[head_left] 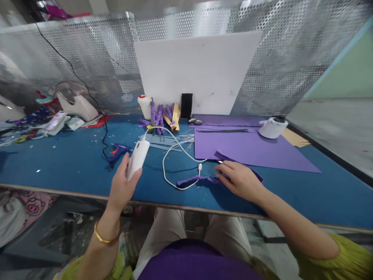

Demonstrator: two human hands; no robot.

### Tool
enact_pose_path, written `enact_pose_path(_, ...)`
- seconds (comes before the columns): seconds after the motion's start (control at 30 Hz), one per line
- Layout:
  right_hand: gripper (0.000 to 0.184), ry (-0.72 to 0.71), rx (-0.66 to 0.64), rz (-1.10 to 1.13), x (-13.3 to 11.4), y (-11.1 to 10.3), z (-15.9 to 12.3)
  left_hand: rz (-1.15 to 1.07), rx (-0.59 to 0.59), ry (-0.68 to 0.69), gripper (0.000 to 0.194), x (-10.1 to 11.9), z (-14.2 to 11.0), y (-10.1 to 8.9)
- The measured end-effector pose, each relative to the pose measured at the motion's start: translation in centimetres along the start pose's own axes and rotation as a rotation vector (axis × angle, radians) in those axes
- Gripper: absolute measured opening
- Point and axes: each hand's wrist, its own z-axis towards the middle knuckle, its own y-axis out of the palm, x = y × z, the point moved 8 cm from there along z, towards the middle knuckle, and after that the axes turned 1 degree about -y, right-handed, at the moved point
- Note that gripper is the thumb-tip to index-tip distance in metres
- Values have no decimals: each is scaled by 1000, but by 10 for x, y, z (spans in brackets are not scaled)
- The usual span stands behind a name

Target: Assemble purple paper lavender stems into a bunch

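Observation:
My left hand (124, 179) is wrapped round a white power bank (138, 158), raised over the front of the table. A white charging cable (164, 171) runs from its top and loops across the blue tabletop; one plug (200, 168) lies free. My right hand (237, 179) is low over the table with its fingers curled; what they pinch, if anything, is hidden. Beside those fingers lies a crinkled purple paper strip (188, 181), partly under the cable. A folded purple paper piece (225, 156) passes behind the hand.
Purple sheets (262, 149) with dark stems (223, 131) and a white roll (273, 128) lie at right. Behind stand a phone (186, 105), purple flowers (157, 114) and a white cup (145, 107). A blue glue gun (118, 151) and thin wires (186, 138) are nearby.

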Motion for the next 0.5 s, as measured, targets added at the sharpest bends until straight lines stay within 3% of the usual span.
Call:
enact_pose_path(0.07, 25, 92, 79, 117, 3, -15, 13, -213, -28, 4, 82, 11, -7, -5)
enact_pose_path(0.2, 63, 178, 189, 322, -6, -32, 58, -627, -104, -4, 75, 45, -17, 1)
enact_pose_path(0.23, 61, 169, 176, 411, -12, -29, 69, -723, -117, -14, 73, 52, -18, 4)
enact_pose_path(0.33, 23, 248, 200, 663, -18, -10, 92, -959, -167, -61, 65, 70, -16, 13)
enact_pose_path(0.5, 26, 271, 407, 776, -24, 6, 102, -1322, -289, -53, 56, 101, -7, 23)
